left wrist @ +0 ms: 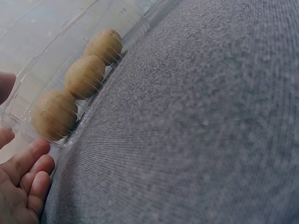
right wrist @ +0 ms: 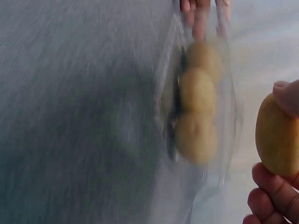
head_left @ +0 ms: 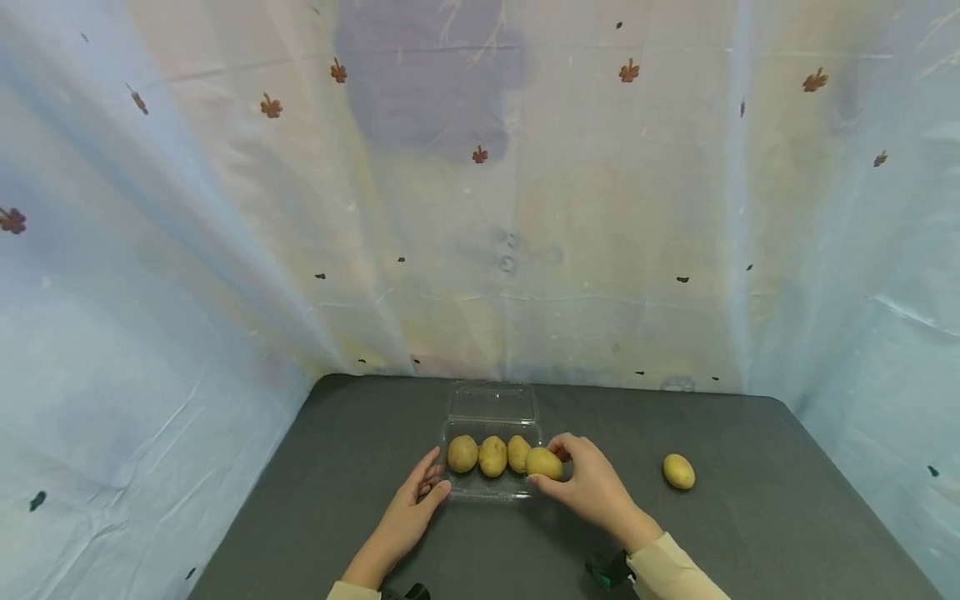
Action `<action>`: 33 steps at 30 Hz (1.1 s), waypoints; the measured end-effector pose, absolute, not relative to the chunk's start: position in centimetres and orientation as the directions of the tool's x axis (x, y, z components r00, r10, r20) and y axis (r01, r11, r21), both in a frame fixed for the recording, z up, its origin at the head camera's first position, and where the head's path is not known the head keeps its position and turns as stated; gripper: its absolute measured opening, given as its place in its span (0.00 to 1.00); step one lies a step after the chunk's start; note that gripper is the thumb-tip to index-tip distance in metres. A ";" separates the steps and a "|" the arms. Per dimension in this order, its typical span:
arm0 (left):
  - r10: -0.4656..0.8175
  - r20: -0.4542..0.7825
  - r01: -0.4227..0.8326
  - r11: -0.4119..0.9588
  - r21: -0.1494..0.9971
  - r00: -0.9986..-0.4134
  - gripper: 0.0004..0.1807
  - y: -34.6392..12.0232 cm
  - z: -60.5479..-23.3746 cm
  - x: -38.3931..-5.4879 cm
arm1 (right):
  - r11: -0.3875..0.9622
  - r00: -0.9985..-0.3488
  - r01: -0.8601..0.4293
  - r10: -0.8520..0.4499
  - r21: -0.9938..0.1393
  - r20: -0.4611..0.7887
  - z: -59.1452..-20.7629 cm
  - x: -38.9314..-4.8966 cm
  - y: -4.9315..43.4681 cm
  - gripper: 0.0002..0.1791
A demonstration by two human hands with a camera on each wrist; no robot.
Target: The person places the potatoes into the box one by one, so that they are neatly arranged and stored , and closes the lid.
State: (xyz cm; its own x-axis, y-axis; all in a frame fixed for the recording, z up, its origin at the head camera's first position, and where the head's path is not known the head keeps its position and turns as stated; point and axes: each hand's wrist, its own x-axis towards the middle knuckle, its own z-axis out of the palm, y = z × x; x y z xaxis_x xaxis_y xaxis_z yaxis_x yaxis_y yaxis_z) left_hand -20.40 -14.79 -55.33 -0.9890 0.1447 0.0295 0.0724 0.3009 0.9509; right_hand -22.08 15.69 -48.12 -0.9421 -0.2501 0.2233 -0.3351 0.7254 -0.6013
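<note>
A clear plastic clamshell box lies with its lid folded back, away from me. Three potatoes sit side by side inside it, and the left wrist view shows the same row of potatoes through the clear wall. At the box's right end my right hand pinches another potato between thumb and fingers; it is held above the rim, with the held potato large in the right wrist view. My left hand rests its fingertips against the box's left end, fingers loosely extended.
One more potato lies on the dark grey tabletop, to the right of my right hand. A patterned sheet hangs behind the table and along both sides.
</note>
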 end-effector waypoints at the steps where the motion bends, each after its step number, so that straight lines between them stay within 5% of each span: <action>1: 0.147 0.030 0.074 0.302 0.950 -0.989 0.34 -14.8 -55.4 -20.4 | 0.723 -0.938 -0.347 -0.262 -0.598 0.228 -48.2 -22.1 15.2 0.26; 13: 0.142 0.025 0.066 0.297 0.953 -0.990 0.34 -14.9 -55.4 -20.5 | 0.723 -0.911 -0.412 -0.327 -0.554 0.251 -48.6 -23.0 10.7 0.28; 33: 0.143 0.025 0.067 0.297 0.952 -0.989 0.33 -14.8 -55.2 -20.4 | 0.740 -0.916 -0.376 -0.389 -0.558 0.101 -48.7 -24.1 8.0 0.27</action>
